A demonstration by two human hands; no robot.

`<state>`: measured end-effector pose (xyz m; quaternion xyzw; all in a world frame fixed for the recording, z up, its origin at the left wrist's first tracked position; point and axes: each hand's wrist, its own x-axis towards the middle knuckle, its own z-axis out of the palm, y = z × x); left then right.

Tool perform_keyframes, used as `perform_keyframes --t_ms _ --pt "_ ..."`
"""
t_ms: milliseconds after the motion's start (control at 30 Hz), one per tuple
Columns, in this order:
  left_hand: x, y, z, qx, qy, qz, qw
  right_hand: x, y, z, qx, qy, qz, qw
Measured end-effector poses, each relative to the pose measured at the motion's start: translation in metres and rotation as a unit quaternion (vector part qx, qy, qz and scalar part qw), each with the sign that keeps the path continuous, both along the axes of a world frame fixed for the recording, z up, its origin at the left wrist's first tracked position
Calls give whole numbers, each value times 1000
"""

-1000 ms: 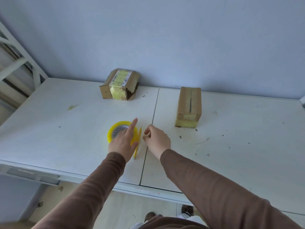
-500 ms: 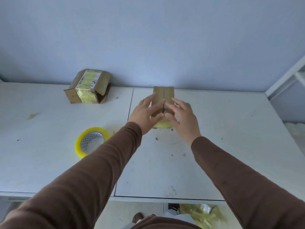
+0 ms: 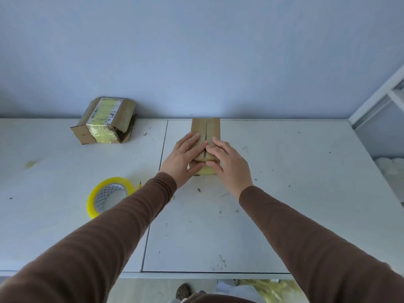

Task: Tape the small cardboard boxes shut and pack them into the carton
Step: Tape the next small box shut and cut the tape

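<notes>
Centrally, both hands, left (image 3: pixel 182 159) and right (image 3: pixel 227 162), flat-fingered on the small box's (image 3: pixel 206 127) untaped flaps, contents hidden.

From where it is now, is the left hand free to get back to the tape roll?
Probably yes. The left hand rests flat on the small box, gripping nothing, and the tape roll lies on bare table beside that arm with nothing between.
</notes>
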<state>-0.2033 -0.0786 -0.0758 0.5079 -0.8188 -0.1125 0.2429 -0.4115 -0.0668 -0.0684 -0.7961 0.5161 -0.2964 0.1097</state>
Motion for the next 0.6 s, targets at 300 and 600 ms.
perform_keyframes --t_ms 300,600 --pt "-34 51 29 -35 -144 86 985 -49 -16 37 68 71 124 987" --pt "-33 32 40 59 -77 105 990 -8 1 39 140 -50 -26 989"
